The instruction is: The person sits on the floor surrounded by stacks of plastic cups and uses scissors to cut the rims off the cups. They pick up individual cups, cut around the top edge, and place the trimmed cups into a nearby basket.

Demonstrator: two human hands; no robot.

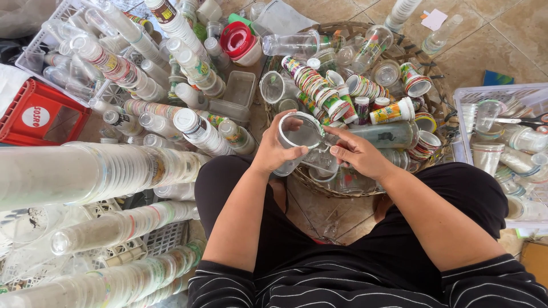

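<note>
My left hand (275, 147) grips a clear plastic cup (298, 137) by its side, mouth turned up toward me. My right hand (357, 153) reaches to the cup's rim, with its fingertips at the edge where a thin lid film sits. Both hands hover over the near edge of a round woven basket (439, 85) filled with used plastic cups, small bottles and stacked printed cups (313, 85). My knees in black trousers lie just below the hands.
Long nested stacks of clear cups (85, 171) lie at the left over white plastic crates. A red crate (40, 117) sits at far left. A white crate (502, 137) with cups and scissors stands at right. Tiled floor shows at the top right.
</note>
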